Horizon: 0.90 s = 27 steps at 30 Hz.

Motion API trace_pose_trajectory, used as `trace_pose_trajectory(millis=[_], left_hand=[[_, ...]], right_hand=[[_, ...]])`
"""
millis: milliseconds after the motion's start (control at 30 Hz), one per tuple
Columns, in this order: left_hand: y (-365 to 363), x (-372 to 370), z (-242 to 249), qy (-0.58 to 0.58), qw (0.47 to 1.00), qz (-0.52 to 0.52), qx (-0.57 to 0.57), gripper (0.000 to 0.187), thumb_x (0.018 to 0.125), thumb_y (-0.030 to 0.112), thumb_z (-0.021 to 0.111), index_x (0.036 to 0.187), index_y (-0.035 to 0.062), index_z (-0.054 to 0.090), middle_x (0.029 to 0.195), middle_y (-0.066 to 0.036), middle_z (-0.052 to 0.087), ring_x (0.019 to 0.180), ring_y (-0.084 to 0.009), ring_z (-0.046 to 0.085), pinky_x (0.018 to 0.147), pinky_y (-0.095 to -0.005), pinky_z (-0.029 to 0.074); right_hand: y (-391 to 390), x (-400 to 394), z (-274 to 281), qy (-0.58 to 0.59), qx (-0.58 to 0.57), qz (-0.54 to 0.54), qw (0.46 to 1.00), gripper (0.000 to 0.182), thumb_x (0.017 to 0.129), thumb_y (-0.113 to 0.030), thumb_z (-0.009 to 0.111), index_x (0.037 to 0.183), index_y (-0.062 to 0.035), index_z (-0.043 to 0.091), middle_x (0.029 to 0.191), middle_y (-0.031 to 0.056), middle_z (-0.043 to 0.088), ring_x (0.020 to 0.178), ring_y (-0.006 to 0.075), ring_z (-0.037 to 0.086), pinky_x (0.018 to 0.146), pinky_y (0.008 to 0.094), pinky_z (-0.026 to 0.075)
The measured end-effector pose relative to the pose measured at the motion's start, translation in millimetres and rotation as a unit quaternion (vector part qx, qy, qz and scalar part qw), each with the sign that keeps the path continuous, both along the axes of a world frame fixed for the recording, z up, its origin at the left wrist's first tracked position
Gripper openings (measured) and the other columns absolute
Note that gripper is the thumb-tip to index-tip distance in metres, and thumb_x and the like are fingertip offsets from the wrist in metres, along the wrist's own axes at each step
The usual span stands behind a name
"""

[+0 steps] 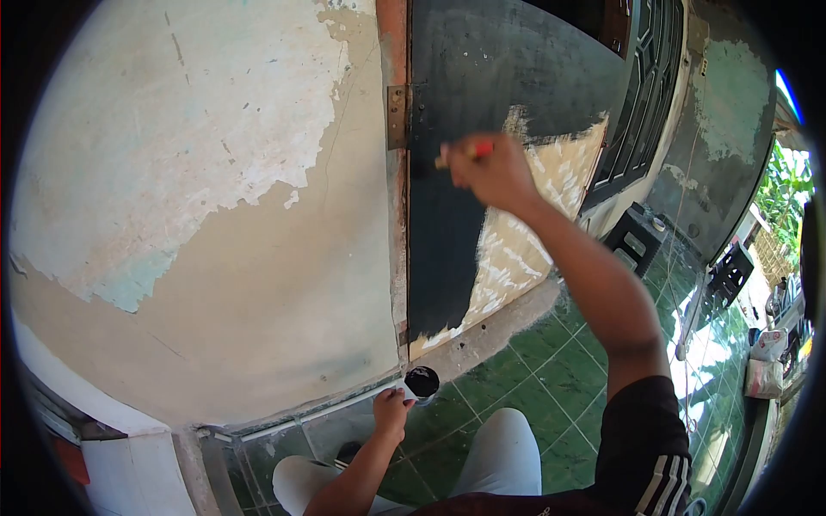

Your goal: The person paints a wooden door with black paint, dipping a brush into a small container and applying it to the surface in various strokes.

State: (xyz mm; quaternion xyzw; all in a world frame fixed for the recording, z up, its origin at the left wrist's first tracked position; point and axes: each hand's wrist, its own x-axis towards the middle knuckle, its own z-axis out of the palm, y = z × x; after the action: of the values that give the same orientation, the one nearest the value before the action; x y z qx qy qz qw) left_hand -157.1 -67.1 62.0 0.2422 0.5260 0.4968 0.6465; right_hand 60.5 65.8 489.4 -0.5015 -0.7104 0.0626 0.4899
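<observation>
My right hand [490,168] is raised in front of the door, closed around a paintbrush [477,150] with a red part on its handle; the brush is blurred. Dark paint covers much of the door [465,77], while its lower right part shows bare tan with white streaks. Low down, my left hand [391,408] pinches the edge of a small pot of black paint [422,382], beside the foot of the door frame.
A peeling wall [284,284] stands on the left. Green tiles [551,378] cover the floor. A dark plastic stool [635,238] is at the right, with another dark stool [731,273] and bags [764,378] farther off.
</observation>
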Motion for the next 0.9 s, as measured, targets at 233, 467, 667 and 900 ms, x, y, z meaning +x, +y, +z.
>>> trace_pose_trajectory(millis=[233, 467, 667, 900], left_hand=[[4.7, 3.6, -3.1, 0.012, 1.000, -0.013, 0.010, 0.016, 0.100, 0.008, 0.058, 0.094, -0.0074, 0.059, 0.094, -0.013, 0.061, 0.083, -0.0215, 0.064, 0.073, -0.0329, 0.062], [6.0, 4.6, 1.2, -0.006, 1.000, -0.011, 0.004, 0.016, 0.100, 0.007, 0.058, 0.095, -0.0082, 0.059, 0.097, -0.014, 0.061, 0.084, -0.0223, 0.064, 0.073, -0.0331, 0.062], [7.3, 2.5, -2.4, 0.013, 1.000, -0.023, 0.003, 0.016, 0.100, 0.006, 0.058, 0.093, -0.0081, 0.058, 0.097, -0.014, 0.061, 0.085, -0.0225, 0.064, 0.073, -0.0334, 0.062], [5.9, 9.1, 7.7, 0.003, 1.000, -0.017, 0.000, 0.016, 0.100, 0.006, 0.058, 0.091, -0.0076, 0.059, 0.096, -0.014, 0.060, 0.084, -0.0222, 0.063, 0.073, -0.0335, 0.062]], right_hand=[[11.5, -14.2, 109.7, 0.125, 0.280, -0.007, 0.952, 0.024, 0.091, -0.028, 0.071, 0.091, -0.0061, 0.080, 0.075, 0.0087, 0.075, 0.067, 0.0138, 0.072, 0.064, 0.0301, 0.055], [-1.3, -9.1, -26.4, -0.047, 0.287, 0.012, 0.957, 0.020, 0.091, -0.021, 0.071, 0.095, -0.0024, 0.077, 0.082, 0.0159, 0.074, 0.071, 0.0254, 0.073, 0.065, 0.0347, 0.056], [-9.7, 2.0, -7.7, -0.037, -0.083, 0.006, 0.996, 0.024, 0.093, -0.026, 0.069, 0.086, -0.0046, 0.077, 0.069, 0.0098, 0.072, 0.063, 0.0158, 0.070, 0.061, 0.0329, 0.053], [-1.3, -3.3, 108.7, 0.135, 0.238, -0.007, 0.962, 0.027, 0.092, -0.029, 0.071, 0.087, -0.0042, 0.079, 0.071, 0.0048, 0.072, 0.065, 0.0095, 0.066, 0.064, 0.0276, 0.052]])
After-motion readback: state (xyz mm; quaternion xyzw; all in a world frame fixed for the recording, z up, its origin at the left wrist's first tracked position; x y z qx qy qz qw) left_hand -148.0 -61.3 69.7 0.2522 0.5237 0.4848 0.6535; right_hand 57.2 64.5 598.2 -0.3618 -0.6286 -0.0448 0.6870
